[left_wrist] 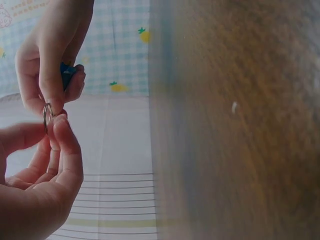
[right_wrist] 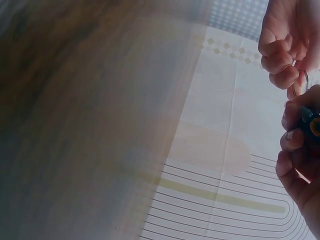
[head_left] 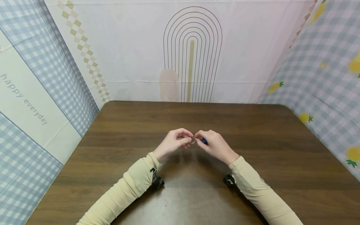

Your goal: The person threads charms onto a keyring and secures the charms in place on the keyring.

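Observation:
A thin metal split ring [head_left: 193,140] spans the small gap between the two hands, raised over the table. My left hand [head_left: 175,141] pinches one side of it between thumb and index finger. The thumb and index finger of my right hand [head_left: 216,144] pinch its other side. Within the right hand's curled fingers sits a small dark-blue trinket [head_left: 204,141], mostly hidden by them. In the right wrist view, the trinket [right_wrist: 306,114] shows a teal tip and a round orange patch. The left wrist view shows the ring [left_wrist: 45,118] nearly edge-on.
Under both hands lies a brown wood-grain table [head_left: 135,125]. A white cloth printed with arches [head_left: 135,56] hangs behind its far edge, and checked cloths [head_left: 323,78] flank the sides. Each forearm carries a black wrist camera, the left one [head_left: 158,181] and the right one [head_left: 229,180].

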